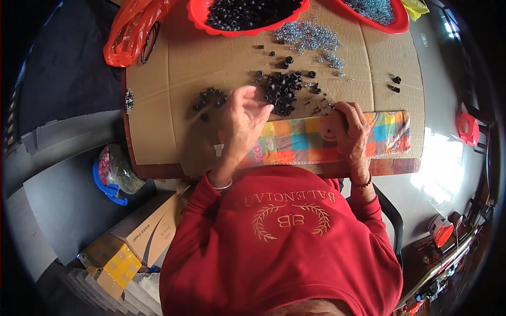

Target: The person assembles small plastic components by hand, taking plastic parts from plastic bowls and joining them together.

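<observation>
My left hand (245,124) hovers at the left side of a pile of small black cap-like pieces (282,92). Its fingers are apart and slightly curled, with nothing visible between them. On the right, my right hand (352,126) rests over a folded checked cloth (298,142) at the front edge. Thumb and fingertips there are pinched together at a tiny piece, too small to name. Several small clear pieces lie beside those fingertips. A smaller group of black pieces (211,97) sits left of my left hand.
Cardboard (147,116) covers the table. At the back stand a red bowl (237,33) of black pieces and a red dish (392,29) of clear ones. Loose clear pieces (308,37) lie between them. A red plastic bag (124,42) and glasses (150,43) are back left.
</observation>
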